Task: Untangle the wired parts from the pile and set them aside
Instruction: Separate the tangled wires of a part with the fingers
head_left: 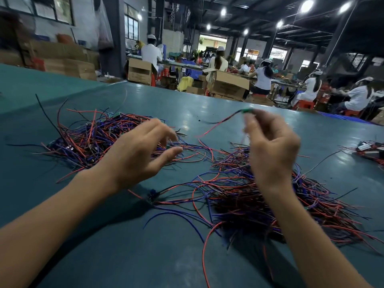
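Right grip [270, 142] pinches a blurred part [247, 110] above the right pile [249, 204]: lift slowly until its wires [216, 125] clear. Left grip [141, 150], open and empty, hovers over the left pile [93, 138].

Bare left hand [135, 151], bare right hand [272, 151], both forearms [52, 215] uncovered

- Bare desk [124, 246]: open passage along the near edge at left, and toward the far edge.
- Obstacles: left pile [89, 140] and right pile [259, 200]; stray wires cross the gap between them.
- Raised wired part [220, 123], pinched in the right grip [272, 150], trails above that gap.
- Right edge: small bundle [369, 150].
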